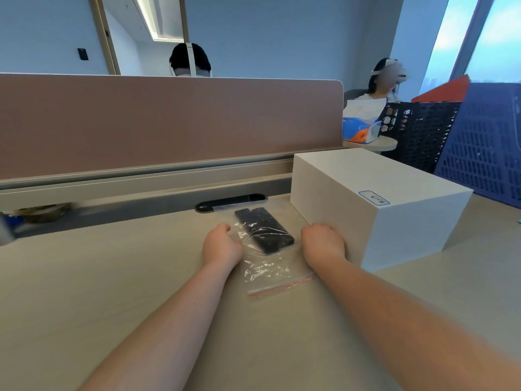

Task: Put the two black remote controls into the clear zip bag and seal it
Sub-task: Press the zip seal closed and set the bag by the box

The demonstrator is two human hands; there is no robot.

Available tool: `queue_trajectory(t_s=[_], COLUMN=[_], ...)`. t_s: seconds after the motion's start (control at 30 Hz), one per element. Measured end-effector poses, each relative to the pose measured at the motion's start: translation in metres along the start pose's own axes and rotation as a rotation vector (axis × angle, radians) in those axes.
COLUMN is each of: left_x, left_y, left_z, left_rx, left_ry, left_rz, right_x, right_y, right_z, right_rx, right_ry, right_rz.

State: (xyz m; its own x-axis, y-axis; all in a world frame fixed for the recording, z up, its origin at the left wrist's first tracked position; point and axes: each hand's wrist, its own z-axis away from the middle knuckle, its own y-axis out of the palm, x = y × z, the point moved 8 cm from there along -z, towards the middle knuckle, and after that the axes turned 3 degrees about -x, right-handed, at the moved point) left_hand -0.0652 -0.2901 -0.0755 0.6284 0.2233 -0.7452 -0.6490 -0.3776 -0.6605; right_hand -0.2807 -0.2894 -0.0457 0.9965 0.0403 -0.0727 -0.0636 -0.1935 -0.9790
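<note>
Head view: your left hand [222,245] and right hand [324,242] rest curled on the desk [112,277], flanking the bag [267,266]; neither grips anything. Both remotes [263,231] lie inside, at its far end. Thin, slippery film, so pinch the red zip strip [282,286] nearest you.

I have both bare forearms stretched forward over the desk, running roughly parallel. My left hand [222,245] sits curled into a loose fist at the left edge of the clear zip bag [266,265], knuckles up. My right hand [323,240] is curled the same way at the bag's right edge, fingers tucked under, palm down.
</note>
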Motion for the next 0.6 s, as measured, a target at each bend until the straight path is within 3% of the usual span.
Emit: queue_trajectory(t_s=[0.33,0.6], left_x=[0.013,0.026], left_y=[-0.026,-0.051], left_z=[0.034,0.077], left_rx=[-0.126,-0.142], left_ry=[0.017,0.073], left_rz=[-0.028,-0.083], right_x=[0.003,0.017], right_y=[-0.002,0.002], right_z=[0.017,0.049], right_rx=[-0.002,-0.009], right_ry=[-0.046,-0.084], right_rz=[0.019,-0.142])
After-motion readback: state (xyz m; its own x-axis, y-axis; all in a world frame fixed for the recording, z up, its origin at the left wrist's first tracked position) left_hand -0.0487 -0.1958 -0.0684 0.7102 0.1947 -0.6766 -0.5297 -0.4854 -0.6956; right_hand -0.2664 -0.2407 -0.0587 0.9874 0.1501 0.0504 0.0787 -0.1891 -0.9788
